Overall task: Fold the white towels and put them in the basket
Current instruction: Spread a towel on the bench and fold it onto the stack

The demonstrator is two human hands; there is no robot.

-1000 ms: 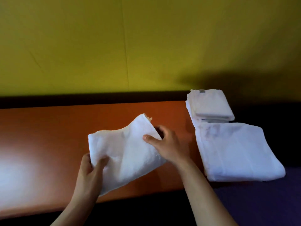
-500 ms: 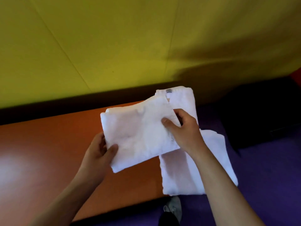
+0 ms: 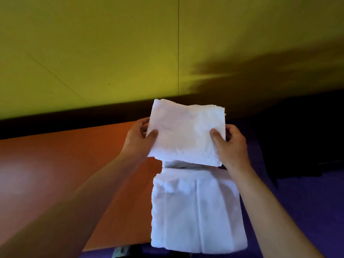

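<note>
Pinching a small folded white terry towel [image 3: 186, 132] level, long axis left-right, left hand [image 3: 138, 139] and right hand [image 3: 229, 144] grip its sides; one larger folded white towel [image 3: 197, 213] lies beneath.

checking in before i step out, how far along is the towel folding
Done: a large folded towel lies at the orange table's end. In hand: the left hand and right hand hold a small folded towel in the air. Left: binning everything; no basket is in view.
</note>
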